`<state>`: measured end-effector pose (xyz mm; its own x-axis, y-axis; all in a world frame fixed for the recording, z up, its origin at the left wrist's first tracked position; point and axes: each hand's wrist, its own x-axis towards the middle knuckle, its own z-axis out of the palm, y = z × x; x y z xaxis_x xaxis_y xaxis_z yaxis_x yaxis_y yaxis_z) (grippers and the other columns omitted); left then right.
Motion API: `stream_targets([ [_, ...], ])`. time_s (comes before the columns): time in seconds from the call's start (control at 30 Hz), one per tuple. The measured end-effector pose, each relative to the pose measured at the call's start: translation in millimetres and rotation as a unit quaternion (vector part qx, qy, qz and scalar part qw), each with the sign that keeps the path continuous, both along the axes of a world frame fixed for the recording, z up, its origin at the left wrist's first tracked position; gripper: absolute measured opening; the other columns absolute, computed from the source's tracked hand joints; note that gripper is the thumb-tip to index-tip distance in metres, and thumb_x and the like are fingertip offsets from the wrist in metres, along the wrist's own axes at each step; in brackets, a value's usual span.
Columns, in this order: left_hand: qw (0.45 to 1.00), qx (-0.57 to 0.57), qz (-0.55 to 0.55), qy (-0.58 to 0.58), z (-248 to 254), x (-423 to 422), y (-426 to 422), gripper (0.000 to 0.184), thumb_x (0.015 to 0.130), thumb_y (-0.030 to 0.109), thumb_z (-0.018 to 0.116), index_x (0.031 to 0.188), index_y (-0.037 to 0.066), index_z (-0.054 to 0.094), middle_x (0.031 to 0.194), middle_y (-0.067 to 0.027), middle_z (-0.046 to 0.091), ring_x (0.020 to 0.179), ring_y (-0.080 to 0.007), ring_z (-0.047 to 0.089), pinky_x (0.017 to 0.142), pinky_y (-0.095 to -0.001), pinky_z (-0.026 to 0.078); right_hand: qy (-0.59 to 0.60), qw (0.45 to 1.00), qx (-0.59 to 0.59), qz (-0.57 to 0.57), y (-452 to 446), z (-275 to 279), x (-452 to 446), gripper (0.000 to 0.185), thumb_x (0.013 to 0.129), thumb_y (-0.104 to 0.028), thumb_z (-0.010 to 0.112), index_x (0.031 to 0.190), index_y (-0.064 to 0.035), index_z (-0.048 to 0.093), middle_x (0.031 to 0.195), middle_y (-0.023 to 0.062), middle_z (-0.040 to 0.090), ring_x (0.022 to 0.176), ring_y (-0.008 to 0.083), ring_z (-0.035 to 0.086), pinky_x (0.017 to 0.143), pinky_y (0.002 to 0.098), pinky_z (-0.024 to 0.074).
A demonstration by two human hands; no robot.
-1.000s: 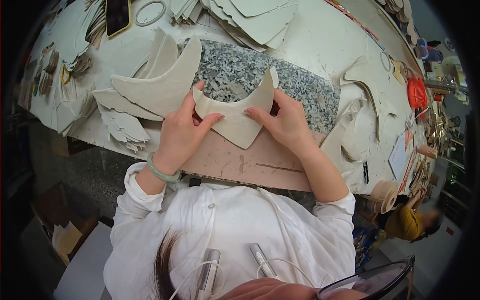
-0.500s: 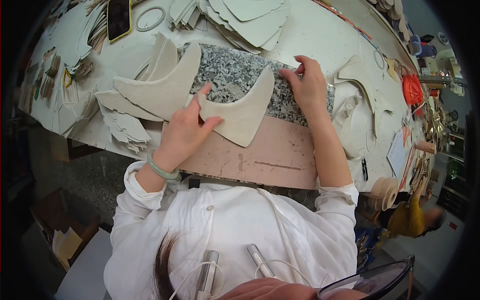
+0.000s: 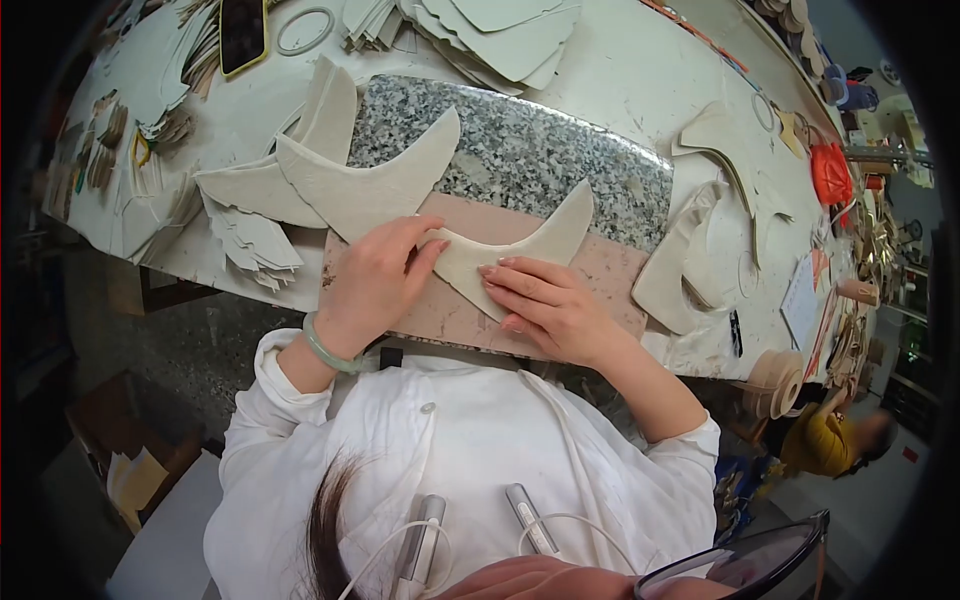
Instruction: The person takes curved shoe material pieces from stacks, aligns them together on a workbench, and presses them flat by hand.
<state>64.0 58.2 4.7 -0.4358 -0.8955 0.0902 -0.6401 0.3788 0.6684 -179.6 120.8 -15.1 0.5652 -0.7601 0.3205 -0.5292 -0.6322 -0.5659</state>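
A curved cream leather-like piece [image 3: 470, 262] with pointed ends lies over the pinkish board [image 3: 625, 300] in front of me. The thumb and forefinger of my left hand [image 3: 375, 275], closed, pinch its left end. On its lower right edge my right hand [image 3: 555, 312] is closed, fingers together on top and thumb near the lower edge. Just left of it, a second curved cream piece [image 3: 385, 190] reaches from the pile onto the grey speckled stone slab [image 3: 530, 150]. My hands cover parts of the first piece's lower edge.
Piles of cut cream pieces [image 3: 250, 245] stand at the left and back [image 3: 500, 45]. A phone [image 3: 243, 38] and a ring [image 3: 305, 32] lie at the back left. More curved pieces [image 3: 685, 265] are on the right. Another person [image 3: 825, 440] is far right.
The first piece has moved right and down, off the stone slab onto the pinkish board. My right hand came down from the slab onto it. The second curved piece shifted right.
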Motion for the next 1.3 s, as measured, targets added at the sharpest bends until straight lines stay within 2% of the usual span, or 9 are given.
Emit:
stream_targets([
  [0.27,0.995,-0.003,0.099,-0.03,0,19,-17,0.027,0.087,0.012,0.067,0.113,0.006,0.064,0.092,-0.0032,0.065,0.067,-0.0185,0.058,0.069,-0.0287,0.048,0.077,0.997,-0.017,0.002,-20,13,13,0.042,0.092,-0.032,0.063,0.128,-0.0105,0.064,0.11,0.0078,0.06,0.098,0.0236,0.056,0.082,0.0333,0.0473],
  [0.4,0.958,-0.271,-0.014,-0.086,8,30,-47,0.032,0.085,0.016,0.07,0.116,0.008,0.063,0.099,-0.0024,0.062,0.074,-0.0189,0.056,0.085,-0.0342,0.045,0.102,0.995,0.017,-0.009,-39,12,39,0.044,0.093,-0.038,0.061,0.13,-0.015,0.062,0.095,0.0067,0.054,0.082,0.0224,0.055,0.072,0.0327,0.0472],
  [0.57,0.94,-0.259,-0.083,-0.205,10,54,-68,0.037,0.085,0.02,0.071,0.12,0.01,0.062,0.101,-0.0034,0.058,0.081,-0.0211,0.056,0.091,-0.0377,0.04,0.18,0.982,-0.002,-0.054,-47,12,58,0.045,0.093,-0.043,0.06,0.132,-0.0184,0.06,0.084,0.0056,0.046,0.07,0.0211,0.051,0.062,0.0325,0.0457],
  [0.73,0.968,-0.195,-0.037,-0.155,26,69,-80,0.042,0.085,0.024,0.071,0.122,0.009,0.061,0.1,-0.0056,0.057,0.081,-0.0232,0.057,0.086,-0.0363,0.041,0.169,0.984,-0.02,-0.061,-47,7,58,0.046,0.094,-0.043,0.059,0.133,-0.0196,0.058,0.087,0.0061,0.05,0.067,0.0212,0.053,0.057,0.0316,0.0447],
  [0.9,0.943,-0.166,0.108,-0.269,19,98,-106,0.049,0.085,0.034,0.071,0.127,0.009,0.06,0.108,-0.0093,0.058,0.09,-0.0257,0.057,0.089,-0.0398,0.04,0.229,0.969,0.068,-0.062,-61,25,71,0.048,0.093,-0.043,0.06,0.135,-0.0199,0.056,0.094,0.0073,0.053,0.074,0.0219,0.056,0.062,0.0315,0.0464],
  [1.0,0.869,-0.366,0.15,-0.296,6,104,-106,0.053,0.087,0.039,0.07,0.13,0.009,0.059,0.119,-0.0103,0.057,0.103,-0.0274,0.054,0.095,-0.0415,0.038,0.109,0.993,0.007,-0.046,-45,32,55,0.056,0.087,-0.043,0.068,0.133,-0.0137,0.056,0.103,0.0084,0.055,0.089,0.0247,0.056,0.075,0.0342,0.0472],
  [1.07,0.933,-0.293,0.151,-0.143,4,107,-100,0.056,0.086,0.041,0.07,0.132,0.01,0.058,0.126,-0.0106,0.055,0.113,-0.0283,0.049,0.1,-0.043,0.035,0.148,0.975,0.052,-0.16,-27,38,47,0.062,0.079,-0.042,0.076,0.126,-0.0065,0.056,0.107,0.0089,0.055,0.101,0.0274,0.052,0.087,0.0371,0.0437],
  [1.13,0.934,-0.309,0.137,-0.119,2,109,-109,0.052,0.087,0.04,0.069,0.13,0.012,0.059,0.125,-0.0094,0.056,0.112,-0.0277,0.05,0.099,-0.0425,0.035,0.158,0.973,0.079,-0.149,-24,40,49,0.064,0.068,-0.039,0.084,0.114,-0.0042,0.057,0.109,0.0092,0.054,0.103,0.0292,0.049,0.09,0.0406,0.0409],
  [1.3,0.88,-0.429,0.136,-0.153,41,96,-133,0.041,0.087,0.032,0.069,0.124,0.015,0.063,0.12,-0.0007,0.059,0.113,-0.0212,0.051,0.1,-0.0383,0.034,0.13,0.981,0.116,-0.083,-54,39,58,0.041,0.073,-0.024,0.083,0.101,-0.0045,0.059,0.096,0.0076,0.058,0.089,0.0242,0.053,0.081,0.0348,0.0452],
])
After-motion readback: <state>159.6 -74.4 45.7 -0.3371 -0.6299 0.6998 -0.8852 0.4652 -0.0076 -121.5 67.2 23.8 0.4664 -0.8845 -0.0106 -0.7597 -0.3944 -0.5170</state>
